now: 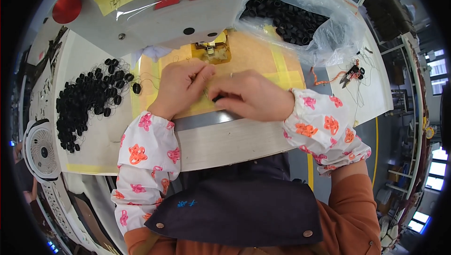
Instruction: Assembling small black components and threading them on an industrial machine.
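Observation:
My left hand (pixel 185 85) is closed in front of the machine's needle area, thumb against the bent fingers. Whatever it may grip is hidden. Close on its right, my right hand (pixel 251 94) pinches a small black loop (pixel 217 98), of which only a bit shows between thumb and fingers. Just beyond both hands lies the metal presser foot and plate (pixel 211 49) of a grey sewing machine (pixel 155 20). Yellow tape and a tan sheet (pixel 253 57) cover the worktop around it.
At left lies a heap of black loops (pixel 87 100) joined by loose threads. A clear plastic bag (pixel 338 34) of black loops (pixel 286 18) stands back right. Thread snips (pixel 348 75) with an orange cord lie at right. A white fan (pixel 42 151) stands beyond the table's left edge.

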The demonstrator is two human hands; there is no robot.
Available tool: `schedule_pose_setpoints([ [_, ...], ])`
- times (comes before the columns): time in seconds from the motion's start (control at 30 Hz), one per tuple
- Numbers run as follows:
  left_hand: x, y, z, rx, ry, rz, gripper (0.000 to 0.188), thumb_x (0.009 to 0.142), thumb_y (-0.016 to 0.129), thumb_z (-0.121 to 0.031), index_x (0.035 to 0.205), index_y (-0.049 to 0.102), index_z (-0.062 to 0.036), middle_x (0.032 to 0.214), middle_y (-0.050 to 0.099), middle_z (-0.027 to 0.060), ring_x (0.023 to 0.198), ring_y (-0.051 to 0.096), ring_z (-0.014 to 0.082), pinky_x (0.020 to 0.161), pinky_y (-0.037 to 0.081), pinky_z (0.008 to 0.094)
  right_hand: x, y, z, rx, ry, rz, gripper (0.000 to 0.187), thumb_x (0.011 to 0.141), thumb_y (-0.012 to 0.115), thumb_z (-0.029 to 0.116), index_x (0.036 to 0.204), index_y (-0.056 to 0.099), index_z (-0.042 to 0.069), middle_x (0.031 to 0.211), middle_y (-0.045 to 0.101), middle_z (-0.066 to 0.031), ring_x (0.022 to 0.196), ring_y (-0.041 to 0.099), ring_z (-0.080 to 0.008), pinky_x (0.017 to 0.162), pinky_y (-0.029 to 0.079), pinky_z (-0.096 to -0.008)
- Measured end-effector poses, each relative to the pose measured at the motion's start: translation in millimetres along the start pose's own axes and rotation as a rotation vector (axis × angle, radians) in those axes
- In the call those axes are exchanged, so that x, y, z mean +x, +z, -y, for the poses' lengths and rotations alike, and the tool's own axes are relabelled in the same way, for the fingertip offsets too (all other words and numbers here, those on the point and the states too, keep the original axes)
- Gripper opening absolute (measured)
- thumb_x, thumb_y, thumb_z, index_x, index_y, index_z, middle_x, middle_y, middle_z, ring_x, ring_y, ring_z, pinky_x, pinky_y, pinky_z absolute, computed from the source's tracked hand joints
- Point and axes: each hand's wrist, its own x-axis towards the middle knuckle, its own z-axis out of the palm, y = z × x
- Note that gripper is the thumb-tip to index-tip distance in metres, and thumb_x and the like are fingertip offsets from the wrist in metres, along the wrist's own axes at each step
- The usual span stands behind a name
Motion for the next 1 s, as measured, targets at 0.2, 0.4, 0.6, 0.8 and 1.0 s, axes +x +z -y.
schedule_pose_setpoints([
  [0.2,2.8,-3.6,-12.4,-0.111,-0.213,-0.025,0.021,0.077,0.061,-0.007,0.098,0.061,-0.0053,0.052,0.04,-0.0031,0.05,0.035,0.0038,0.046,0.029,0.0204,23.6,-23.3,-41.4,0.035,0.23,-0.115,0.02,0.077,0.062,0.009,0.089,0.048,0.002,0.065,0.052,-0.0028,0.055,0.045,-0.0093,0.052,0.039,-0.0239],
  [0.4,3.7,-4.6,-7.3,-0.12,-0.251,-0.045,0.025,0.073,0.065,-0.012,0.097,0.062,-0.0117,0.05,0.047,0.0019,0.044,0.041,0.0113,0.046,0.034,0.0253,32.8,-24.7,-45.5,0.185,0.304,-0.035,0.022,0.078,0.064,0.011,0.088,0.047,0.002,0.065,0.049,0.0002,0.056,0.043,-0.0061,0.051,0.036,-0.0204],
  [0.6,9.6,-2.3,-7.3,-0.043,-0.235,-0.073,0.019,0.072,0.065,-0.013,0.09,0.062,-0.0087,0.05,0.046,0.0032,0.044,0.042,0.0127,0.046,0.035,0.0262,30.1,-16.8,-46.0,0.214,0.294,-0.123,0.021,0.077,0.065,0.013,0.084,0.049,0.001,0.066,0.051,-0.0003,0.057,0.046,-0.0058,0.05,0.039,-0.0206],
  [0.8,16.8,0.7,-5.3,0.13,-0.237,-0.119,0.019,0.075,0.061,-0.019,0.087,0.062,-0.0052,0.053,0.053,0.0058,0.046,0.05,0.0172,0.047,0.038,0.0281,28.3,-0.5,-59.8,-0.264,0.008,-0.448,0.014,0.073,0.065,0.008,0.079,0.056,-0.001,0.069,0.057,-0.0092,0.058,0.055,-0.0156,0.053,0.044,-0.026],
  [1.0,21.8,-0.6,-2.3,0.039,-0.417,-0.104,0.023,0.076,0.06,-0.026,0.083,0.063,-0.0051,0.051,0.051,0.0045,0.044,0.047,0.0134,0.045,0.036,0.027,30.7,-0.5,-57.5,-0.264,0.102,-0.535,0.009,0.072,0.062,0.005,0.078,0.059,-0.001,0.066,0.059,-0.0111,0.056,0.057,-0.019,0.052,0.044,-0.0268],
])
